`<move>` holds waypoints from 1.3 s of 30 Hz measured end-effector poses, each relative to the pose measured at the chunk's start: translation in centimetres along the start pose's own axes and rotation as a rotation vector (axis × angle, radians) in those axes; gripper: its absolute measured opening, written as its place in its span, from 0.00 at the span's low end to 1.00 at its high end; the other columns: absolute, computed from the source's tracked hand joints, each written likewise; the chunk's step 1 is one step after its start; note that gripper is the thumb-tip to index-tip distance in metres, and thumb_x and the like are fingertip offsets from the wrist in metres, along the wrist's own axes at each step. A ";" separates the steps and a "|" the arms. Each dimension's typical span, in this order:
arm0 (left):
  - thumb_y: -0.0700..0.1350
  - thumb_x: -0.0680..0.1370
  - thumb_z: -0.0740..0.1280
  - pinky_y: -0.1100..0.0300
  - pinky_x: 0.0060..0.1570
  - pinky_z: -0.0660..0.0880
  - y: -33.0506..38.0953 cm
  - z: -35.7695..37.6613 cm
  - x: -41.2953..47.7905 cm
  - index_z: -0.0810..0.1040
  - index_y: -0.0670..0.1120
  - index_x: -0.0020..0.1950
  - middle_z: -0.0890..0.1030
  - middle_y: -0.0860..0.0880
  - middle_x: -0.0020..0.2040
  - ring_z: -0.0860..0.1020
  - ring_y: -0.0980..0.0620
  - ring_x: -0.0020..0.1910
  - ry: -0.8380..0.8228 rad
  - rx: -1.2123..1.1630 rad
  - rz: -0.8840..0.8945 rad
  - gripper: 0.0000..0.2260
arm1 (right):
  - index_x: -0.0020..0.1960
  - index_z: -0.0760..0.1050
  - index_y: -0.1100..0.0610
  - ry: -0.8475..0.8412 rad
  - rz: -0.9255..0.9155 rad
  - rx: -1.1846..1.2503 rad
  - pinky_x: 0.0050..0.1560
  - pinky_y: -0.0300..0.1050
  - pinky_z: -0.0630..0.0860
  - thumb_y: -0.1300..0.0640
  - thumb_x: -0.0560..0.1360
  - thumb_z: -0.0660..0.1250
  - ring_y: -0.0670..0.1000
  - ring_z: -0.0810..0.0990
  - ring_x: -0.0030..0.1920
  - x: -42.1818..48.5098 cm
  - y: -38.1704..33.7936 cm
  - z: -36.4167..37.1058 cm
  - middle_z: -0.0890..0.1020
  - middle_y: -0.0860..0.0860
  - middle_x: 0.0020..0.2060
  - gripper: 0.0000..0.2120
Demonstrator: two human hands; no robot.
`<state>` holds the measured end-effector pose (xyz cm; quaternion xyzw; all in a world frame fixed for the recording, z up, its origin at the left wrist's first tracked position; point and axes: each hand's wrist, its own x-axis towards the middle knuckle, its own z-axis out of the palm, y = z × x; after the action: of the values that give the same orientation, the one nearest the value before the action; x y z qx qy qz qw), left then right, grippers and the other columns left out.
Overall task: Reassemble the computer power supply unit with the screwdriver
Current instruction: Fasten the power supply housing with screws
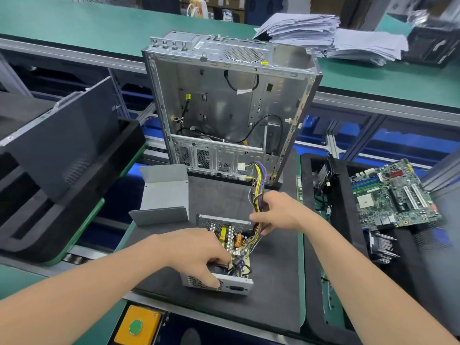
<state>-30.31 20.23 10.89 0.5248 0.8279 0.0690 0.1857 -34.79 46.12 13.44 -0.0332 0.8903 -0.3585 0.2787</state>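
The open power supply unit (232, 241) lies on a black mat (273, 282), its circuit board with coils and capacitors exposed. My left hand (196, 252) grips its near-left side, fingers curled over the metal housing and thumb on the mesh end wall. My right hand (278, 211) holds the bundle of yellow, purple and black cables (257, 192) that rises from the unit toward the case. The unit's grey U-shaped metal cover (164, 192) rests on the mat just behind and to the left. No screwdriver is in view.
An empty silver computer case (229, 105) lies open behind the mat. A motherboard (393, 195) lies on a black tray at the right, with a heatsink (380, 247) below it. A black case panel (62, 138) leans in a tray at left. An orange box with a green button (137, 326) sits at the front edge.
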 end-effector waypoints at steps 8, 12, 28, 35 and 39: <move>0.62 0.75 0.70 0.50 0.32 0.68 -0.6 -1.2 0.4 0.67 0.50 0.38 0.72 0.49 0.32 0.70 0.50 0.31 -0.071 -0.083 -0.013 0.19 | 0.35 0.75 0.57 -0.017 -0.200 -0.496 0.34 0.46 0.69 0.45 0.78 0.75 0.48 0.74 0.30 0.7 -3.8 0.1 0.77 0.47 0.28 0.21; 0.61 0.75 0.70 0.51 0.31 0.65 -0.6 -1.9 0.5 0.68 0.50 0.38 0.72 0.48 0.32 0.70 0.50 0.31 -0.093 -0.094 -0.025 0.19 | 0.39 0.77 0.51 -0.096 -0.184 -0.180 0.38 0.42 0.81 0.53 0.78 0.77 0.47 0.87 0.34 2.9 -4.7 1.2 0.85 0.46 0.32 0.12; 0.52 0.85 0.64 0.66 0.36 0.67 -3.9 -6.7 0.8 0.81 0.41 0.49 0.76 0.48 0.37 0.69 0.57 0.35 0.038 -0.495 -0.240 0.15 | 0.69 0.80 0.63 0.037 -0.146 -0.050 0.53 0.39 0.76 0.72 0.74 0.71 0.49 0.82 0.49 7.6 -3.1 1.4 0.85 0.55 0.52 0.23; 0.57 0.86 0.58 0.53 0.51 0.66 -7.1 -6.2 2.0 0.71 0.47 0.39 0.76 0.53 0.39 0.73 0.54 0.40 0.144 -0.675 -0.504 0.20 | 0.68 0.82 0.53 0.068 -0.173 -0.050 0.67 0.43 0.77 0.62 0.79 0.72 0.47 0.83 0.62 7.3 -0.5 -0.9 0.86 0.48 0.61 0.18; 0.56 0.86 0.58 0.48 0.57 0.70 -8.1 -7.2 2.9 0.72 0.44 0.40 0.76 0.50 0.43 0.72 0.51 0.44 0.053 -0.680 -0.572 0.21 | 0.67 0.82 0.54 0.061 -0.122 -0.040 0.50 0.31 0.77 0.66 0.78 0.71 0.46 0.84 0.58 7.5 1.4 -1.5 0.87 0.48 0.57 0.19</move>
<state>-40.99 19.82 14.37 0.1818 0.8746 0.2965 0.3378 -41.69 46.11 9.88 -0.0817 0.9017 -0.3580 0.2282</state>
